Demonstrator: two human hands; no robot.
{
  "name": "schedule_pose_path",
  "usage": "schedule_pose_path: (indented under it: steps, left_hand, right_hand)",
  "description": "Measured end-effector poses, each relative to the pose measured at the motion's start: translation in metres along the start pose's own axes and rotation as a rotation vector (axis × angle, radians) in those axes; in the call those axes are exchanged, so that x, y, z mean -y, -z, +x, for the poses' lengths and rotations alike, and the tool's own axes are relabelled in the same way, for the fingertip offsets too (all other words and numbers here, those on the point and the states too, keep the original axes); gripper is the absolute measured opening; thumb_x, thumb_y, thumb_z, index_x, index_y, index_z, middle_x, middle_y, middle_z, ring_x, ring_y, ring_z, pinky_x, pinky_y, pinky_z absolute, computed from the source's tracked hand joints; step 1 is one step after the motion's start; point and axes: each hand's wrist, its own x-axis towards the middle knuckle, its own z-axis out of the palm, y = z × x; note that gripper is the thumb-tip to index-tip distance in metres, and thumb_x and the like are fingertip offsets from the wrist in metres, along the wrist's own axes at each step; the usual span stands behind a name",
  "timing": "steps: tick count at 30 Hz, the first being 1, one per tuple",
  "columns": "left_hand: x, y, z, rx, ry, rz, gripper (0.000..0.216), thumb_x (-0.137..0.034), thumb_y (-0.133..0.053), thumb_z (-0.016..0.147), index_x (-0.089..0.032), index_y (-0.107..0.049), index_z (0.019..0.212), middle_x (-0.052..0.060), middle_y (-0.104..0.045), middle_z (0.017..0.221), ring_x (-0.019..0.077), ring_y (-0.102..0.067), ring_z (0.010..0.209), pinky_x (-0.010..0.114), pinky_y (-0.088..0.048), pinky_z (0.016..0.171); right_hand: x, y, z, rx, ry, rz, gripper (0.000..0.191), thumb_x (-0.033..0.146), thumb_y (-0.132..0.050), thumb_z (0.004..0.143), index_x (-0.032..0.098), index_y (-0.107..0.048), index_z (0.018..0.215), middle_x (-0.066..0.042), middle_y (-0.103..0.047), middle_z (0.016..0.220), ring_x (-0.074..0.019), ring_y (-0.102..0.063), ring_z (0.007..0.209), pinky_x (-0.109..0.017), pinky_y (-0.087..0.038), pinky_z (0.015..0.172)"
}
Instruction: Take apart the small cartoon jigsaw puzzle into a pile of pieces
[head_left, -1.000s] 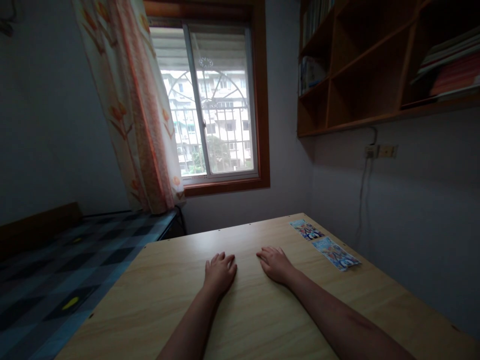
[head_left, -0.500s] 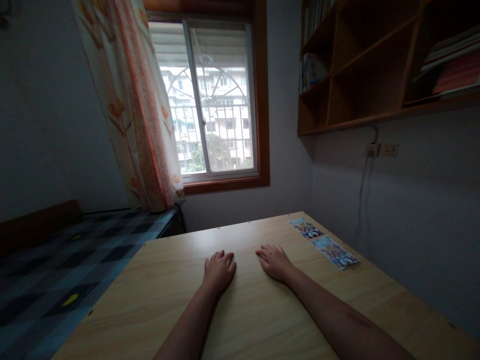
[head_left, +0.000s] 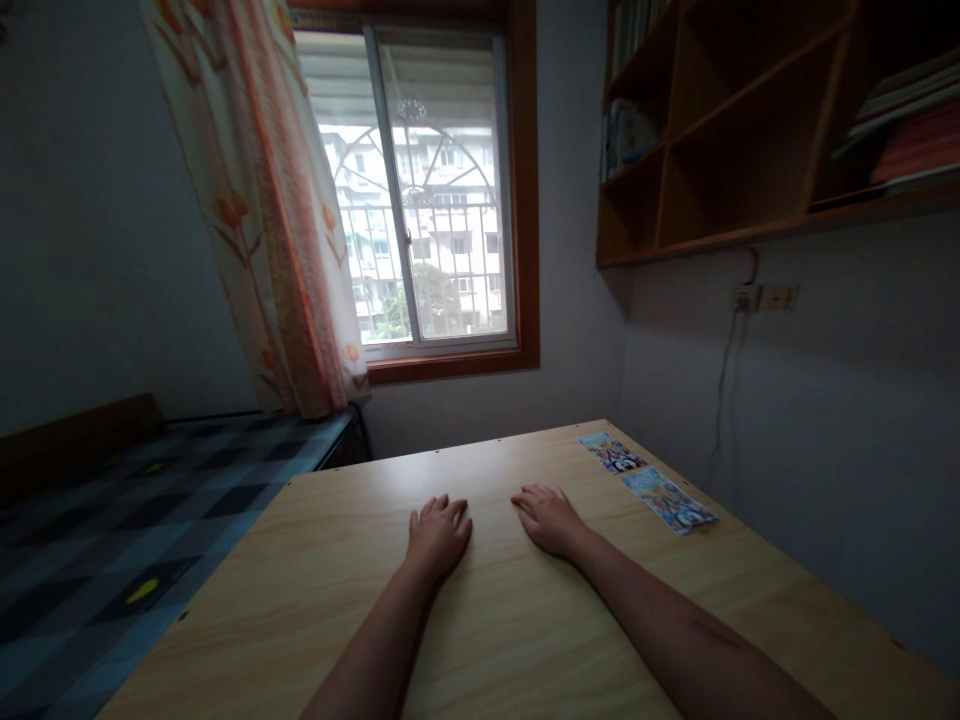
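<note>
Both left hand [head_left: 438,537] and right hand [head_left: 550,520] rest open on a wooden tabletop [head_left: 499,620], two illustrated sheets [head_left: 667,499] nearby.

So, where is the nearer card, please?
In the head view, the nearer card lies near the table's right edge, beside the farther card, right of the right hand.

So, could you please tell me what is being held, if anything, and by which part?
Nothing is held; the left hand and right hand rest on the table.
</note>
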Motion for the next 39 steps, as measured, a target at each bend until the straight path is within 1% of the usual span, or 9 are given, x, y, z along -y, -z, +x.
schedule_pose_path:
  steps: [7, 20, 27, 33, 39]
  left_hand:
    - [-0.0004, 0.0006, -0.0001, 0.004, -0.011, 0.01, 0.047, -0.043, -0.045, 0.093, -0.029, -0.06, 0.135, 0.01, -0.047, 0.15, 0.0293, -0.038, 0.141, 0.051, -0.029, 0.112]
    - [0.0028, -0.0052, 0.0029, -0.02, -0.024, 0.009, 0.045, -0.044, -0.046, 0.093, -0.03, -0.061, 0.133, 0.009, -0.05, 0.148, 0.0306, -0.04, 0.139, 0.053, -0.029, 0.111]
    - [0.003, -0.0036, 0.0023, -0.009, -0.027, 0.013, 0.045, -0.044, -0.046, 0.094, -0.03, -0.061, 0.134, 0.009, -0.049, 0.149, 0.0306, -0.039, 0.14, 0.052, -0.029, 0.111]
    - [0.0027, -0.0041, 0.0024, -0.018, -0.024, 0.007, 0.045, -0.044, -0.046, 0.093, -0.03, -0.061, 0.133, 0.009, -0.05, 0.149, 0.0306, -0.039, 0.139, 0.052, -0.029, 0.111]
    - [0.0014, -0.0031, 0.0013, -0.018, -0.027, 0.009, 0.046, -0.044, -0.045, 0.093, -0.029, -0.061, 0.134, 0.01, -0.05, 0.148, 0.0307, -0.04, 0.139, 0.053, -0.029, 0.111]
  right_hand:
    - [-0.0001, 0.0015, -0.0001, -0.004, 0.005, 0.006, 0.04, 0.033, -0.045, 0.093, 0.028, -0.063, 0.128, -0.007, -0.053, 0.144, -0.0249, -0.046, 0.132, -0.049, -0.026, 0.111]
    - [-0.0007, 0.002, 0.0003, 0.009, -0.001, 0.011, 0.04, 0.034, -0.044, 0.094, 0.028, -0.062, 0.129, -0.006, -0.052, 0.145, -0.0246, -0.044, 0.134, -0.05, -0.025, 0.113]
    - [-0.0017, 0.0015, 0.0004, 0.016, -0.01, 0.02, 0.041, 0.034, -0.046, 0.093, 0.028, -0.062, 0.13, -0.006, -0.052, 0.145, -0.0246, -0.043, 0.135, -0.051, -0.023, 0.114]
    - [-0.0019, 0.0018, 0.0008, 0.016, -0.012, 0.018, 0.041, 0.034, -0.047, 0.092, 0.028, -0.062, 0.13, -0.006, -0.051, 0.146, -0.0238, -0.043, 0.136, -0.048, -0.022, 0.115]
    - [-0.0027, 0.0022, -0.0007, 0.001, 0.006, 0.014, 0.04, 0.034, -0.046, 0.092, 0.028, -0.063, 0.129, -0.006, -0.053, 0.144, -0.0233, -0.045, 0.134, -0.046, -0.025, 0.113]
